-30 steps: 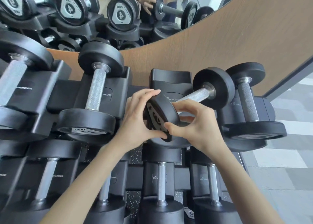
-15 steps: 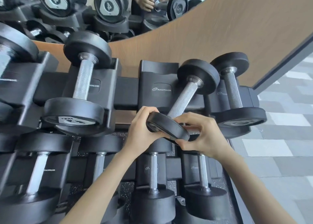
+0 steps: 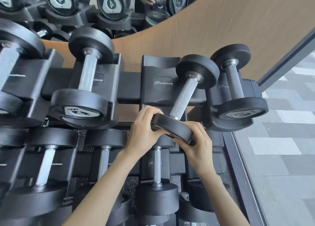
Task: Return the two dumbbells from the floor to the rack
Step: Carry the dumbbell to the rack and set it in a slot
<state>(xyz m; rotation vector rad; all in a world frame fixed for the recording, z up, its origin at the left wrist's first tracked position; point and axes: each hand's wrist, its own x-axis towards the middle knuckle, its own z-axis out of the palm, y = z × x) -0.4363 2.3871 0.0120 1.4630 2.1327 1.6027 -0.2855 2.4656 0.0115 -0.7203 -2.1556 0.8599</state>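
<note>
The left hand [image 3: 144, 133] and right hand [image 3: 198, 147] each have a tight grip on the near end of the dumbbell [image 3: 184, 97]. It lies slanted over the rack [image 3: 159, 67]. Its end label is hidden.

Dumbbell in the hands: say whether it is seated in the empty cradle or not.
Not seated. The dumbbell lies slanted across the cradle, and the left hand and right hand grip its near head.

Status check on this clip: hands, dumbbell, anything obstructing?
Near head gripped by left hand and right hand. Held dumbbell skewed over empty cradle, not seated. Close on right: neighbouring dumbbell.
</note>
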